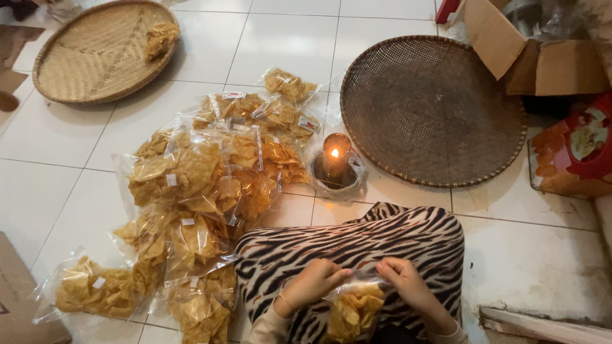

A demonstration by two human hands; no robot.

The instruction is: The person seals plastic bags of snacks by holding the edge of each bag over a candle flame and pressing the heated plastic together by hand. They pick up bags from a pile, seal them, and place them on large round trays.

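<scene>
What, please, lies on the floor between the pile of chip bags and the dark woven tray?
In the head view, a lit candle in a small dish stands between the pile of chip bags and the dark woven tray.

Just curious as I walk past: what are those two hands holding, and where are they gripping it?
Both the left hand and right hand hold a clear plastic bag of yellow chips, pinching it at its open top edge.

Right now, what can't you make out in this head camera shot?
- Clear plastic bag of yellow chips in the lap: its mouth is covered by the left hand and right hand; its bottom is cut off by the frame's lower edge.
- Open brown cardboard box: contents blurred and cropped by the top edge.
</scene>
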